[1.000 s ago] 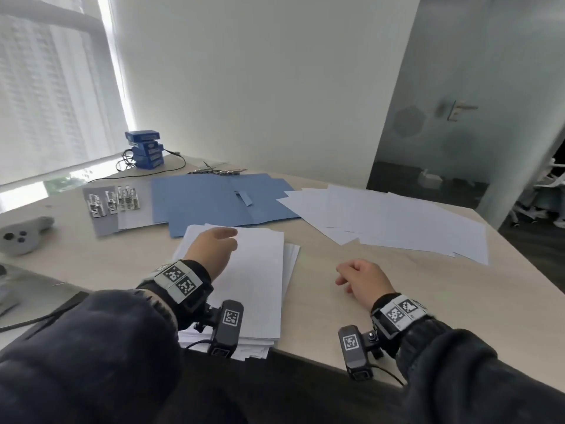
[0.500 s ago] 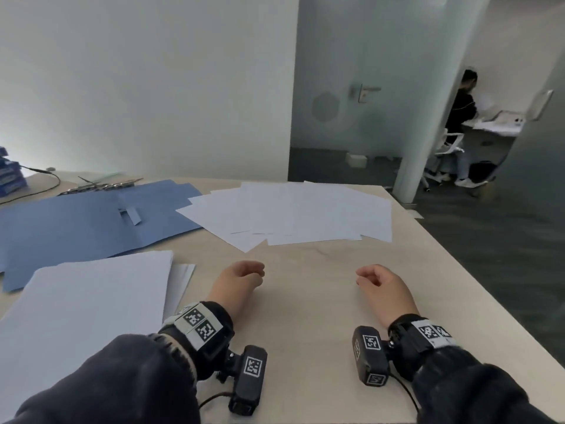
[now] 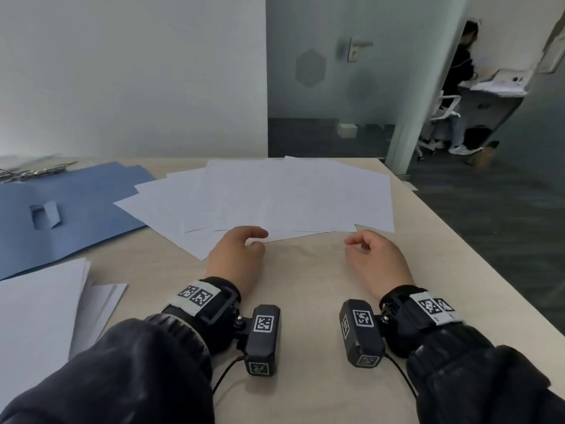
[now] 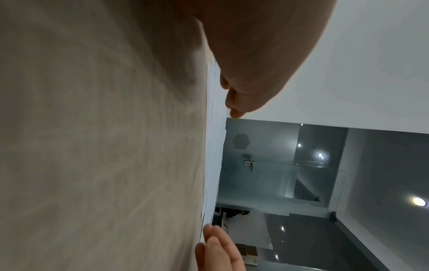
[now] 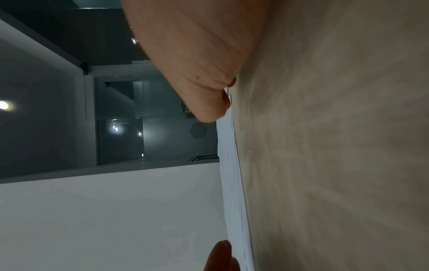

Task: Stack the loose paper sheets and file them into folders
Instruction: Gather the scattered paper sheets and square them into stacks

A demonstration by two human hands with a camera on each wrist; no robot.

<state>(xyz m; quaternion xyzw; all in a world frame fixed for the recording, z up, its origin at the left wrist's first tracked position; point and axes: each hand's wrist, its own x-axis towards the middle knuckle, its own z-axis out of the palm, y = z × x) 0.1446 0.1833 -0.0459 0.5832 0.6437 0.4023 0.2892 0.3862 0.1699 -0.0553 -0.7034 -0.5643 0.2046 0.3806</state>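
Two hands loosely curled, grasping nothing: left hand (image 3: 237, 255) fingers (image 3: 255, 232) touch near edge of loose sheets (image 3: 275, 194); right hand (image 3: 374, 258) just short. Open blue folder (image 3: 76, 206) far left, holding nothing.

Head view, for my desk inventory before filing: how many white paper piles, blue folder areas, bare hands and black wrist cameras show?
White paper piles: 2, the fanned loose sheets and the squared stack
Blue card folder area: 1, number of folders unclear
Bare hands: 2, left hand and right hand
Black wrist cameras: 2
Total: 7
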